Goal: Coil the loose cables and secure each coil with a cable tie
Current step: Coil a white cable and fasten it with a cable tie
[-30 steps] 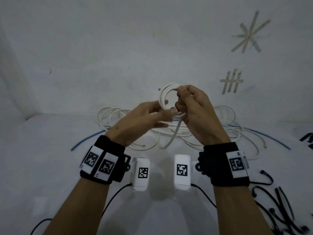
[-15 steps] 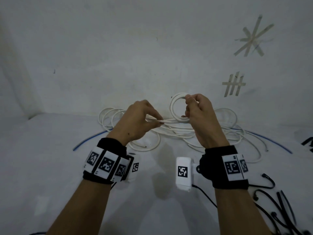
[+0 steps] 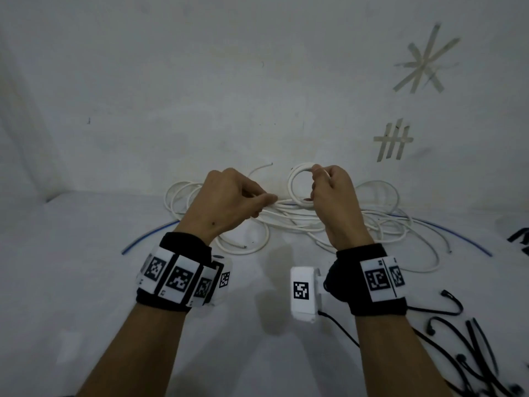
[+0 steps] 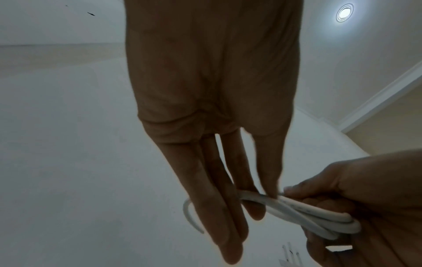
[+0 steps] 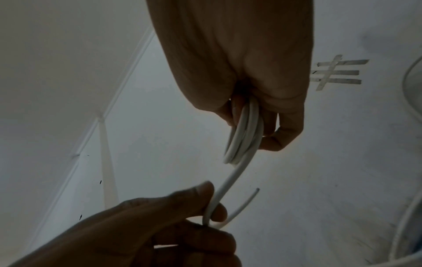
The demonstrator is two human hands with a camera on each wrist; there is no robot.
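My right hand [image 3: 315, 180] grips a small white cable coil [image 3: 296, 181] upright above the table; the right wrist view shows its loops [image 5: 245, 131] running through the curled fingers. A short tail leaves the coil towards my left hand [image 3: 267, 200], which pinches that tail [image 5: 220, 193] between thumb and fingers. The cable's cut free end [image 3: 269, 165] curves up behind the left hand. The left wrist view shows my left fingers [image 4: 230, 213] on the cable [image 4: 301, 213], next to the right hand [image 4: 370, 195].
A tangle of loose white cables [image 3: 380, 224] lies on the white table under the hands, with a thin blue cable [image 3: 458, 236] running across it. Several black cable ties [image 3: 475, 348] lie at the front right. A wall with tape marks [image 3: 393, 143] stands close behind.
The hands have drawn apart: the left hand turned palm down and slid left along the tail, pulling it out straight, while the right hand kept hold of the coil.
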